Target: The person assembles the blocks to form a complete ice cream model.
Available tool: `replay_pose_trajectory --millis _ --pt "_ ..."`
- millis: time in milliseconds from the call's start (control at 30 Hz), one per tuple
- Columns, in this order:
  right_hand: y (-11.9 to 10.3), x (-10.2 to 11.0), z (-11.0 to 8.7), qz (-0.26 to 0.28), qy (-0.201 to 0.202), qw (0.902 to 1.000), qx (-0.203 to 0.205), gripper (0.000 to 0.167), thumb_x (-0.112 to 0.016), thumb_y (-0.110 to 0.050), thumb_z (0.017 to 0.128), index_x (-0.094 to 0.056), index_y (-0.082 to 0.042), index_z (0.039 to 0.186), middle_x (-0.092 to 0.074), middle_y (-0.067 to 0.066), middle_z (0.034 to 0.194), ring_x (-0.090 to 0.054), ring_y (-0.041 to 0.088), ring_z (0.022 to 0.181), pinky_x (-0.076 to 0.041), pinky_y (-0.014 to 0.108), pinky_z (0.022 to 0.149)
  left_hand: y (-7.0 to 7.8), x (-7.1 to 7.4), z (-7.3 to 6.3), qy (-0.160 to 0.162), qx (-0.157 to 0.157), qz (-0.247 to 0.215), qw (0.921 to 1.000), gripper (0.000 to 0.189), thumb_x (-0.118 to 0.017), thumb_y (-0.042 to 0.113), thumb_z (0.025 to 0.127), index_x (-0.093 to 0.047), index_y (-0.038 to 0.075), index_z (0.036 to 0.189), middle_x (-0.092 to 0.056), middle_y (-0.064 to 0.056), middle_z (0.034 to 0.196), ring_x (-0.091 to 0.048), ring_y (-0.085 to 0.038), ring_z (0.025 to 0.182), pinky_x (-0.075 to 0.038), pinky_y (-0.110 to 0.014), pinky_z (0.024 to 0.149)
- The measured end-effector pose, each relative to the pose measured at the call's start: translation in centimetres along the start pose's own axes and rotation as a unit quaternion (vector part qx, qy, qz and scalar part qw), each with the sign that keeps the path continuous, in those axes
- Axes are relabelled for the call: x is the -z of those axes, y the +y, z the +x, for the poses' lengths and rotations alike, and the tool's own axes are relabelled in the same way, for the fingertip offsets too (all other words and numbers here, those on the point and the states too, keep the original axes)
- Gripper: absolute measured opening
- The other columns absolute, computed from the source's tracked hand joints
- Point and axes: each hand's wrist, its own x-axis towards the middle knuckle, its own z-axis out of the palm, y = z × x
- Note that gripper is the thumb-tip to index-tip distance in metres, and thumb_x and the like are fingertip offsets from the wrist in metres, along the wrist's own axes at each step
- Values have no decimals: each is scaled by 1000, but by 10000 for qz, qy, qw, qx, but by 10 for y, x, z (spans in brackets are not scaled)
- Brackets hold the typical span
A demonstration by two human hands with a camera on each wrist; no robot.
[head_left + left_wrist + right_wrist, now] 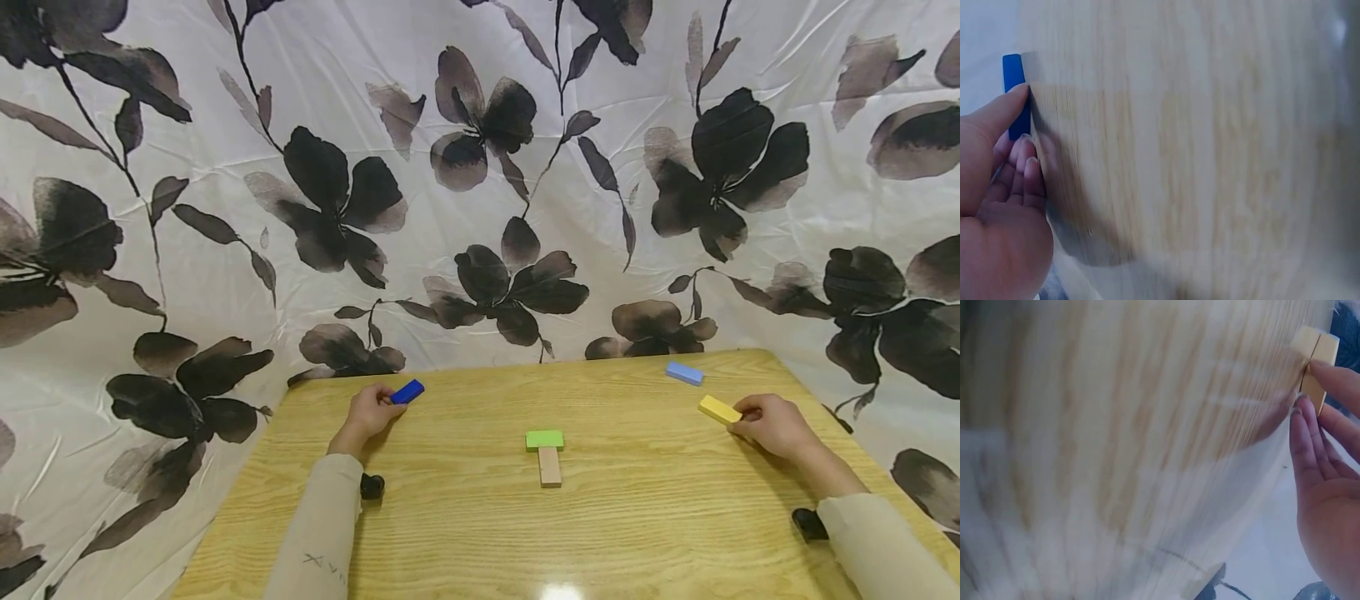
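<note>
My left hand [371, 413] pinches a dark blue rectangular block [408, 392] near the table's far left edge. The left wrist view shows the thumb laid across the side of this blue block [1015, 94], with the fingertips under its near end. Over on the right, my right hand [772, 425] pinches a yellow block [718, 409] by its near end. In the right wrist view the yellow block [1321, 369] sits between thumb and fingers. Between the hands, a lime green block [543, 440] lies crosswise at the far end of a plain wooden block [550, 468], forming a T.
A light blue block [685, 373] lies near the far right edge, a little beyond the yellow one. The wood-grain table [450, 517] ends at a white cloth [420, 325] with dark flowers that hangs behind and around it.
</note>
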Motion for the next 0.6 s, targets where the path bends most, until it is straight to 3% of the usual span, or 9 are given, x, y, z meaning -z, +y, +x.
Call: replay_pose_trajectory --millis 233,600 --pt "3 -3 -1 -16 41 9998 211 35 -81 -12 83 -70 14 103 -71 11 86 -61 17 77 -50 31 66 1 4 -6 83 -76 20 9999 30 -78 7 90 -65 -11 109 -62 -13 89 -57 -24 83 -47 -33 77" --pt "3 -3 -2 -44 75 9992 378 32 -82 -11 81 -71 13 99 -71 9 83 -60 16 74 -49 27 62 4 9 -9 88 -263 2 9996 35 -79 8 89 -66 -13 115 -66 -19 97 -63 -28 89 -54 -38 82"
